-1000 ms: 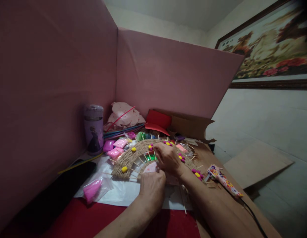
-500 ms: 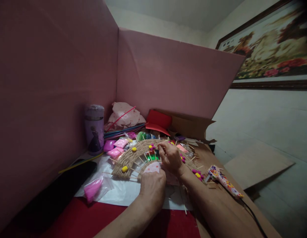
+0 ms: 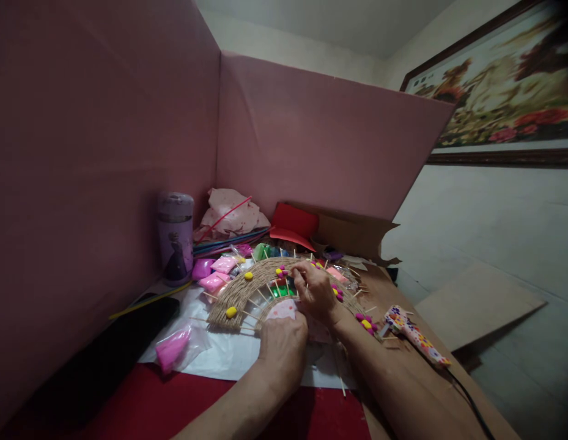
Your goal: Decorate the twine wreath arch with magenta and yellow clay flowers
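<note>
A fan-shaped craft (image 3: pixel 260 273), wound in brown twine over thin wooden sticks, lies in front of me. Yellow clay balls (image 3: pixel 231 312) dot its left side, and purple-petalled flowers (image 3: pixel 367 325) with yellow centres follow its right side. My left hand (image 3: pixel 284 348) is closed at the craft's inner edge, against a pale piece with pink spots (image 3: pixel 282 310); its fingertips are hidden. My right hand (image 3: pixel 315 290) pinches a thin stick-like tool (image 3: pixel 288 271), whose tip meets a small purple-and-yellow flower (image 3: pixel 280 271) near the top of the arc.
Bags of coloured clay (image 3: pixel 214 282) lie behind and left of the craft, with a pink one (image 3: pixel 173 351) nearer me. A purple tumbler (image 3: pixel 175 238) stands at left. A flower-patterned glue gun (image 3: pixel 416 336) with a cord lies at right. Pink panels (image 3: pixel 329 140) rise behind.
The stick-like tool in my right hand shows more clearly against the small flower. Both hands stay in nearly the same place, and the craft has not visibly moved.
</note>
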The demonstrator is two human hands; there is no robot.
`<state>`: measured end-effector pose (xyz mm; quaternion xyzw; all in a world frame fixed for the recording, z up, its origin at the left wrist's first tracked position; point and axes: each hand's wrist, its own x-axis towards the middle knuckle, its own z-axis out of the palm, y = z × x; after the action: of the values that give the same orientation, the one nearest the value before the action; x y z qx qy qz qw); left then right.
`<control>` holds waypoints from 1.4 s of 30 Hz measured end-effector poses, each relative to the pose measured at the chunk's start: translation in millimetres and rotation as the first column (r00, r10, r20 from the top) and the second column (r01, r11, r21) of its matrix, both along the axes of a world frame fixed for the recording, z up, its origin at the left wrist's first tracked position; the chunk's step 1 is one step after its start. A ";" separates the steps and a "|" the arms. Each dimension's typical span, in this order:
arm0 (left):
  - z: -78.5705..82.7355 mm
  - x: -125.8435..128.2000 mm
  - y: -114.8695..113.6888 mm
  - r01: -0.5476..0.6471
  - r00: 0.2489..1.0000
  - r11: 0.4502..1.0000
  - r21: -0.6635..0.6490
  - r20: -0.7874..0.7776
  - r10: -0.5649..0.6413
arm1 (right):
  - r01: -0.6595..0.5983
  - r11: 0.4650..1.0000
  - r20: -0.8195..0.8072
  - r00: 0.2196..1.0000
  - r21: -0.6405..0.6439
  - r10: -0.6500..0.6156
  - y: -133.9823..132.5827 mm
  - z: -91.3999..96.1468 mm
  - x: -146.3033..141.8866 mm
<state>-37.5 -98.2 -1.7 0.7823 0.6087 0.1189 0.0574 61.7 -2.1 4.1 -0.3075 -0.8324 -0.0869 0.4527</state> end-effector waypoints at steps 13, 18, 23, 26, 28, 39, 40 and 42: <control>0.0 -0.1 0.7 0.009 1.000 1.000 -0.001 -0.020 -0.009 | 0.038 0.999 -0.028 0.999 0.008 -0.037 1.3 0.3 1.1; -2.7 -0.4 1.3 0.003 1.000 1.000 0.000 -0.027 -0.003 | 0.027 0.997 -0.064 0.997 -0.068 -0.032 1.8 -0.2 0.5; -5.8 -0.7 3.0 0.014 0.999 1.000 0.018 -0.032 -0.013 | 0.043 0.993 -0.093 0.994 -0.113 -0.054 1.4 2.7 3.9; -4.6 -0.4 2.6 0.014 0.999 1.000 0.004 -0.034 -0.014 | 0.048 0.992 -0.094 0.994 -0.117 -0.059 1.3 3.4 4.3; -3.0 -0.3 1.9 0.010 1.000 1.000 -0.008 -0.029 -0.010 | 0.042 0.994 -0.092 0.994 -0.103 -0.051 1.4 2.6 3.1; -3.4 0.2 2.0 0.003 1.000 1.000 0.014 -0.030 -0.002 | 0.062 0.996 -0.079 0.995 -0.070 -0.068 -0.1 2.7 3.2; -3.8 0.5 2.1 0.002 1.000 1.000 0.018 -0.030 -0.002 | 0.069 0.995 -0.076 0.994 -0.070 -0.075 0.3 2.4 3.3; -4.3 0.8 2.2 0.004 1.000 1.000 0.019 -0.028 -0.004 | 0.079 0.995 -0.062 0.995 -0.054 -0.083 1.3 1.2 3.0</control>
<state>-36.7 -96.0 -6.0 0.7856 0.6067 0.1137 0.0416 64.8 -0.8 5.2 -0.3551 -0.8064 -0.0738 0.4671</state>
